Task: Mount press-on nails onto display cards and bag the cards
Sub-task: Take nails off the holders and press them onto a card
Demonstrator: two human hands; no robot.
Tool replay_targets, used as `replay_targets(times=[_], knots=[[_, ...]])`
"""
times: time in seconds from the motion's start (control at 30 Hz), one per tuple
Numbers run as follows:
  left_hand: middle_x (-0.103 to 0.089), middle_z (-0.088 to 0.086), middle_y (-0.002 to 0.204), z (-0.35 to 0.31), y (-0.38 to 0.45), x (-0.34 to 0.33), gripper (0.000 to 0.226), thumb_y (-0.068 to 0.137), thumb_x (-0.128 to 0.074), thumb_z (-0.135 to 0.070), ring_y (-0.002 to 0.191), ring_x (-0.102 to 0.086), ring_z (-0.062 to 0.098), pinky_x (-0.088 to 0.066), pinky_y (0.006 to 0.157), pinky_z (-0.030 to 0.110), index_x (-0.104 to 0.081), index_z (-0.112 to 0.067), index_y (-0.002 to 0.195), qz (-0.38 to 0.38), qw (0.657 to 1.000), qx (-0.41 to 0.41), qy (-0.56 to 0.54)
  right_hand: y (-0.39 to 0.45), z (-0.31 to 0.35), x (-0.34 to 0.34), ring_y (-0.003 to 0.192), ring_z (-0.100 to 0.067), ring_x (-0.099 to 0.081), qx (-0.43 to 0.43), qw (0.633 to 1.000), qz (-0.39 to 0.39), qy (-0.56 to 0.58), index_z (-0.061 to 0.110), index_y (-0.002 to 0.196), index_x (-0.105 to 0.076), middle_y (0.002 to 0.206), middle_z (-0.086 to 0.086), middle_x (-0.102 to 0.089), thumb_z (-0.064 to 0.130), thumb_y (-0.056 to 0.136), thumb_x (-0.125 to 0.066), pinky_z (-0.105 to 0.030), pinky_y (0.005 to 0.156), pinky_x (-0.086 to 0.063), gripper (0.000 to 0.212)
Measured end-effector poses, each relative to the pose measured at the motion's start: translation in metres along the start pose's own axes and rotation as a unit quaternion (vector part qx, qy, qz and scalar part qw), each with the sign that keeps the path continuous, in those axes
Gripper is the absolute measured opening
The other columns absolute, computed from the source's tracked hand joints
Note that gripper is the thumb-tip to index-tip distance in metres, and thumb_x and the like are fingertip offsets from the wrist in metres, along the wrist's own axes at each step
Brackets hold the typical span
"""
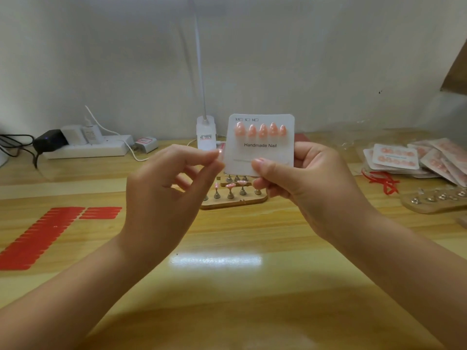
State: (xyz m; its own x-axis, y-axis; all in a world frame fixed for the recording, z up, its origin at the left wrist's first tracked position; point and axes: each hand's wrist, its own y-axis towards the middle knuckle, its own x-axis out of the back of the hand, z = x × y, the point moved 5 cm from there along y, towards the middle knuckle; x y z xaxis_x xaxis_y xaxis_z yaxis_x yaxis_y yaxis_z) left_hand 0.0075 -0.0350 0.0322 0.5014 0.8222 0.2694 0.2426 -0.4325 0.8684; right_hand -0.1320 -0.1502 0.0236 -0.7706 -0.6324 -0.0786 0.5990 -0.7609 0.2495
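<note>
Head view, frame centre: right hand is pinching the light, bendable display card by its lower edge — left hand is pinching something tiny beside it, probably a fragile nail.

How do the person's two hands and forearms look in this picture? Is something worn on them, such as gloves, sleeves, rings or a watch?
Both are bare. The left hand and the right hand wear no gloves, and no ring shows on the fingers in view. Both forearms are uncovered to the picture's edge: no sleeve, watch or bracelet shows. The fingernails look short and unpainted.
</note>
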Motion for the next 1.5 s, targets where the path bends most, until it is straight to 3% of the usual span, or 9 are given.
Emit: replay_targets(times=[0.07,0.17,0.57,0.77,0.93,1.03,1.2,1.37,1.5], knots=[[-0.068,-0.002,0.084,-0.0074,-0.0006,-0.0022,0.014,0.085,-0.070,-0.015,0.071,-0.061,0.008,-0.047,0.061,0.014,-0.067,-0.015,0.099,0.022,0.997,-0.068,0.032,-0.0016,0.0010,-0.0013,0.063,-0.013,-0.070,0.004,1.000,0.004,-0.009,0.009,0.089,-0.068,0.074,-0.004,-0.074,0.004,0.080,-0.073,-0.018,0.054,-0.052,0.012],[-0.068,0.002,0.084,-0.0093,-0.0011,-0.0024,0.012,0.085,-0.072,-0.014,0.069,-0.057,0.008,-0.042,0.064,0.012,-0.071,-0.012,0.097,0.038,0.991,-0.107,0.066,-0.0048,0.0027,-0.0043,0.062,-0.012,-0.070,0.008,1.000,0.012,-0.021,0.010,0.087,-0.068,0.071,-0.003,-0.074,0.003,0.080,-0.073,-0.018,0.054,-0.054,0.011],[-0.066,0.004,0.080,-0.0041,-0.0022,-0.0042,0.010,0.087,-0.069,-0.018,0.068,-0.060,0.023,-0.044,0.054,0.031,-0.076,-0.011,0.091,0.041,0.991,-0.089,0.093,-0.0067,0.0035,-0.0082,0.060,-0.009,-0.069,0.026,0.998,0.035,-0.046,0.015,0.087,-0.069,0.069,-0.001,-0.073,0.005,0.081,-0.072,-0.017,0.054,-0.052,0.012],[-0.058,0.000,0.081,-0.0012,-0.0016,-0.0040,0.013,0.086,-0.071,-0.023,0.064,-0.053,0.017,-0.041,0.048,0.030,-0.075,-0.015,0.096,0.045,0.990,-0.089,0.100,-0.0048,0.0018,-0.0068,0.062,-0.012,-0.070,0.015,0.999,0.031,-0.031,0.015,0.087,-0.068,0.072,-0.003,-0.074,0.006,0.082,-0.072,-0.018,0.056,-0.053,0.012],[-0.057,0.000,0.081,-0.0024,-0.0024,-0.0076,0.017,0.087,-0.069,-0.026,0.065,-0.054,0.020,-0.045,0.047,0.038,-0.076,-0.015,0.097,0.053,0.989,-0.083,0.111,-0.0045,-0.0004,-0.0054,0.062,-0.010,-0.069,0.006,0.999,0.035,-0.017,0.013,0.090,-0.068,0.070,-0.003,-0.073,0.005,0.082,-0.071,-0.017,0.055,-0.052,0.011],[-0.056,-0.002,0.080,-0.0039,-0.0021,-0.0069,0.016,0.087,-0.069,-0.025,0.065,-0.050,0.013,-0.044,0.047,0.033,-0.076,-0.013,0.093,0.048,0.990,-0.073,0.114,-0.0053,-0.0008,-0.0066,0.062,-0.010,-0.069,0.009,0.999,0.039,-0.021,0.015,0.090,-0.068,0.070,-0.002,-0.073,0.006,0.082,-0.071,-0.017,0.056,-0.053,0.012],[-0.054,-0.005,0.083,-0.0041,-0.0048,-0.0074,0.017,0.088,-0.065,-0.025,0.066,-0.046,0.000,-0.037,0.056,0.012,-0.073,-0.011,0.090,0.036,0.992,-0.045,0.110,-0.0058,-0.0016,-0.0084,0.062,-0.011,-0.069,0.009,0.999,0.045,-0.011,0.015,0.090,-0.068,0.069,-0.003,-0.073,0.006,0.082,-0.071,-0.018,0.058,-0.053,0.012],[-0.055,-0.005,0.084,-0.0040,-0.0052,-0.0074,0.018,0.090,-0.063,-0.024,0.060,-0.044,0.009,-0.038,0.053,0.015,-0.071,-0.008,0.089,0.025,0.992,-0.036,0.114,-0.0067,-0.0018,-0.0088,0.063,-0.011,-0.070,0.011,0.999,0.049,-0.016,0.016,0.088,-0.068,0.071,-0.001,-0.073,0.007,0.082,-0.072,-0.017,0.058,-0.054,0.012],[-0.055,-0.003,0.083,-0.0053,-0.0046,-0.0085,0.013,0.088,-0.067,-0.020,0.062,-0.046,0.005,-0.039,0.051,0.020,-0.072,-0.007,0.087,0.038,0.991,-0.052,0.117,-0.0058,-0.0034,-0.0083,0.063,-0.011,-0.070,0.009,0.999,0.047,-0.013,0.016,0.089,-0.069,0.072,-0.001,-0.073,0.007,0.082,-0.071,-0.017,0.057,-0.053,0.011]])
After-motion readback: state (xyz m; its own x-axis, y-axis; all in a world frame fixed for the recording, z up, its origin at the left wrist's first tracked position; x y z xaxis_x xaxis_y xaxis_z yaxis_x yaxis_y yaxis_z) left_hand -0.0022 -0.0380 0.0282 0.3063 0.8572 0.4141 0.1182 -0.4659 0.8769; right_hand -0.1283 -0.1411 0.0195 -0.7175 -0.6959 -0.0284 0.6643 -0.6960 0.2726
